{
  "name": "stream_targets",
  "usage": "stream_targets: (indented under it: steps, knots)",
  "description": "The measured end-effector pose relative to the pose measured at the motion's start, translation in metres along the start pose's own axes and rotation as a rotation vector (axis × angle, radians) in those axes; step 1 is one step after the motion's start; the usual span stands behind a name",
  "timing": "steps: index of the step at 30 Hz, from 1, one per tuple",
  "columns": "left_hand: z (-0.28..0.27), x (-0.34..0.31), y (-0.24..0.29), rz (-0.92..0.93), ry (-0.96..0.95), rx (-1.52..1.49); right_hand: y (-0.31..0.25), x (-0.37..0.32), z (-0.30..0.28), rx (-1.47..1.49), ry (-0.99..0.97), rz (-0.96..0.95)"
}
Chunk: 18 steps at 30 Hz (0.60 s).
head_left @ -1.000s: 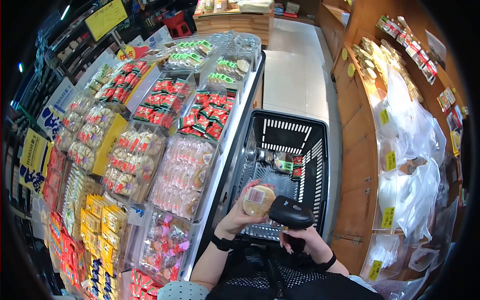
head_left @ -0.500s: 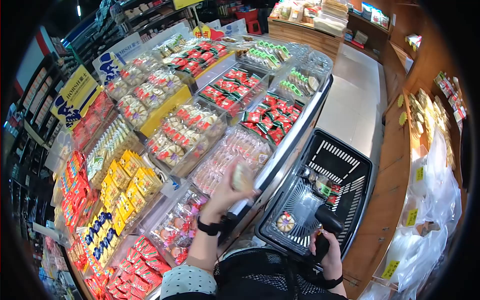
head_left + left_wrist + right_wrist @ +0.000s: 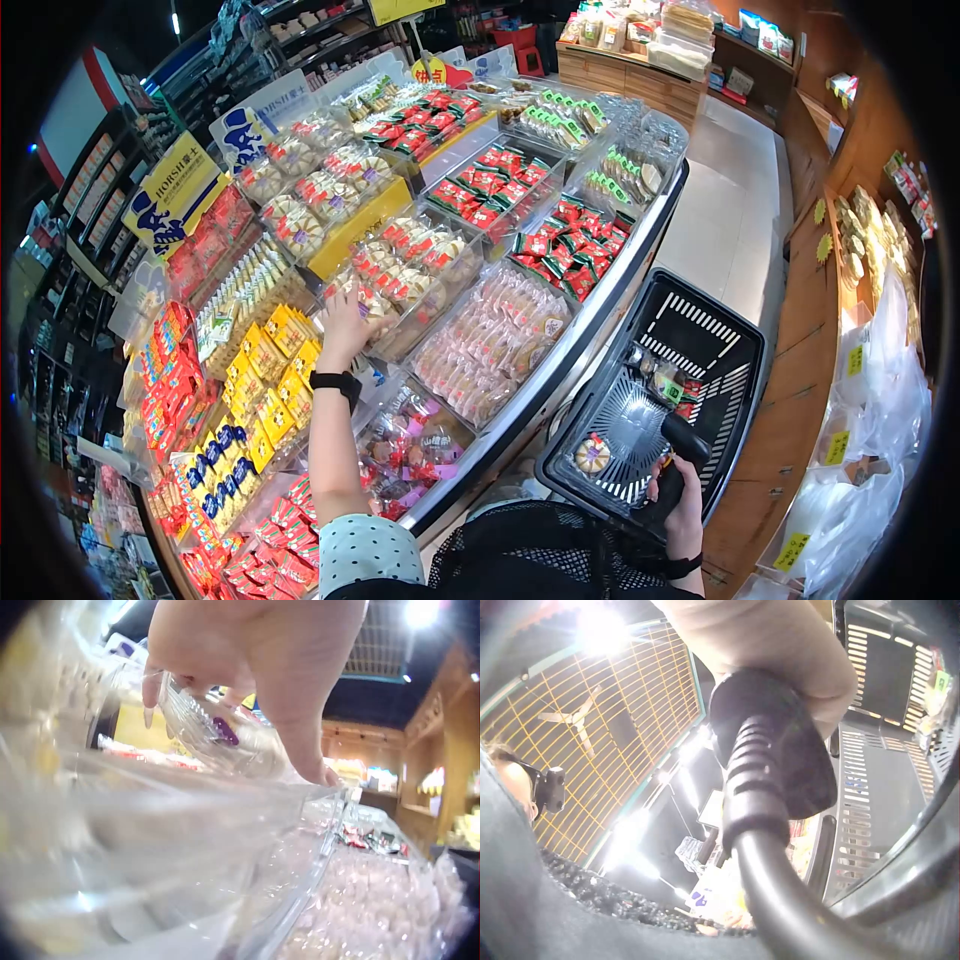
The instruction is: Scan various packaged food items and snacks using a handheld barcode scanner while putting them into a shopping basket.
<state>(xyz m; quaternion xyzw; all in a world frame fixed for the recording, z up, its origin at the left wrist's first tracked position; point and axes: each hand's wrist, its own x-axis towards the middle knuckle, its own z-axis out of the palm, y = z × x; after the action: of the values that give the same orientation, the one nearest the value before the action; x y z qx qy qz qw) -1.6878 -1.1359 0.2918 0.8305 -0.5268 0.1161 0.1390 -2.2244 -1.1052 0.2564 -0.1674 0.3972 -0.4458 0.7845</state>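
Fingers spread, my left hand (image 3: 347, 325) reaches over a clear bin of plastic-wrapped round pastries (image 3: 415, 248). In the left wrist view, a wrapped pastry (image 3: 225, 739) with a purple mark lies beneath the palm, between fingers and thumb, and the thumb tip is at the bin's rim (image 3: 330, 796). My right hand (image 3: 683, 510) grips the handle of a black handheld barcode scanner (image 3: 686, 438) above the shopping basket (image 3: 640, 282). A thick cable (image 3: 780, 889) runs from the handle's end in the right wrist view. Inside the basket lies one round wrapped pastry (image 3: 593, 455).
Red-and-green packets (image 3: 572, 245), pink-wrapped snacks (image 3: 490, 340) and yellow packets (image 3: 262, 380) fill neighbouring bins. Other packets (image 3: 665, 380) lie at the basket's far end. Plastic bags (image 3: 880, 400) hang along the wooden shelving at right. A tiled aisle (image 3: 730, 185) runs beyond the basket.
My left hand held a wrapped pastry beside the scanner, carried it left over the bins, and now spreads its fingers above the pastry bin. The right hand keeps the scanner over the basket.
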Motion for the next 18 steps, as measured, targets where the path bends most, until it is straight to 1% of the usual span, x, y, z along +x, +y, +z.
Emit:
stream_targets:
  steps: [1,3,7,10,13,16,18]
  knots:
    - [0.013,0.003,-0.007,0.004,-0.002,-0.002,0.001,0.0,0.0,0.001,0.004,-0.002]
    - [0.033,0.007,-0.015,-0.006,0.022,0.109,0.001,0.0,0.001,0.007,0.042,0.016]
    - [0.028,0.011,0.005,-0.039,0.007,0.026,0.001,0.0,-0.005,0.027,0.038,0.02]
    - [0.033,0.01,0.01,-0.009,-0.019,0.018,-0.001,-0.002,-0.009,0.086,0.07,0.022]
    - [0.033,0.007,0.009,0.041,0.008,0.027,-0.003,-0.005,-0.013,0.054,0.061,-0.006]
    - [0.034,0.002,0.006,0.038,-0.101,0.136,-0.003,-0.005,-0.017,0.082,0.085,-0.018]
    - [0.032,0.002,0.005,0.035,-0.105,0.16,-0.005,-0.004,-0.02,0.062,0.072,-0.025]
